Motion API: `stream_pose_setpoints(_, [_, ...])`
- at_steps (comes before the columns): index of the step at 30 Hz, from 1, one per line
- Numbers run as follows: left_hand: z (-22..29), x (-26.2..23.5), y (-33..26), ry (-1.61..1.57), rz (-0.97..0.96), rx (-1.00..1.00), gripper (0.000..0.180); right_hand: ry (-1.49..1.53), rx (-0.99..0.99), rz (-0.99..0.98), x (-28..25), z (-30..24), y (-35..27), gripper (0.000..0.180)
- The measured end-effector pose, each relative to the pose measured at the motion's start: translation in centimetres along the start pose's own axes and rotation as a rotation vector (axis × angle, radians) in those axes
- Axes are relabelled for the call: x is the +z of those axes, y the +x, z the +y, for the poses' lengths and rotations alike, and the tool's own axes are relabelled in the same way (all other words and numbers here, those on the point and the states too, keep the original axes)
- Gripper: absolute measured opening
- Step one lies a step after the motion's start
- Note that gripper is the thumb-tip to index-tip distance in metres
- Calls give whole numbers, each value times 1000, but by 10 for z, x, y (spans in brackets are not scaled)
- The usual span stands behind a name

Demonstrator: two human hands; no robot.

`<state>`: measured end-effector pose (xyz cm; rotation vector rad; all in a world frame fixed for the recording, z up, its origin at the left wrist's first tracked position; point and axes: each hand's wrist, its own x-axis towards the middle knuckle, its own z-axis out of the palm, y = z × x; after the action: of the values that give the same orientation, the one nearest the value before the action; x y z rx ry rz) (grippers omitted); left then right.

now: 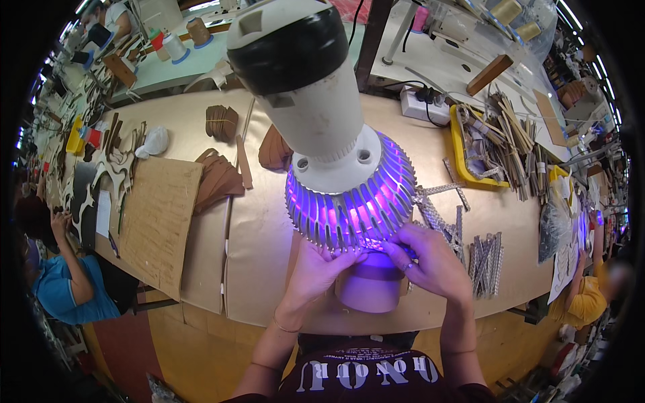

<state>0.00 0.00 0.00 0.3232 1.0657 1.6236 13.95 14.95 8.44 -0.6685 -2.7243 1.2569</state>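
Under a large lamp (342, 195) with a ribbed metal rim and purple light, my two hands meet over a short, smooth tan cylinder (368, 292). A narrow patterned strip (373, 244), tinted purple by the light, lies across the cylinder's top edge. My left hand (319, 270) pinches the strip's left side, thumb pointing inward. On the other side my right hand (430, 260) is closed on it, thumb and fingers bent, with a ring on one finger. The lamp hides some fingertips and the strip's far part.
Silvery braided strips (485, 265) lie to the right. Beyond them, a yellow tray (460, 151) holds more strips. Brown leather bundles (218, 181) and a cardboard sheet (160, 221) are at left. A white power socket (423, 106) sits at the back. Other people (70, 289) work at both sides.
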Motion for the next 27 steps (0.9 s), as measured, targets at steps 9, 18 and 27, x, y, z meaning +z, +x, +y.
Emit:
stream_pose_setpoints(9, [4,-1,-1,5,8,-35,35,-45,-49,-26,-3,-2,4,16])
stream_pose_setpoints(18, [0,4,0,-90,62,4,32,-18,-5,4,0,-4,4,18])
stream_pose_setpoints(27, [-6,4,1,-123,107,13,32,27,-26,47,4,0,6,25])
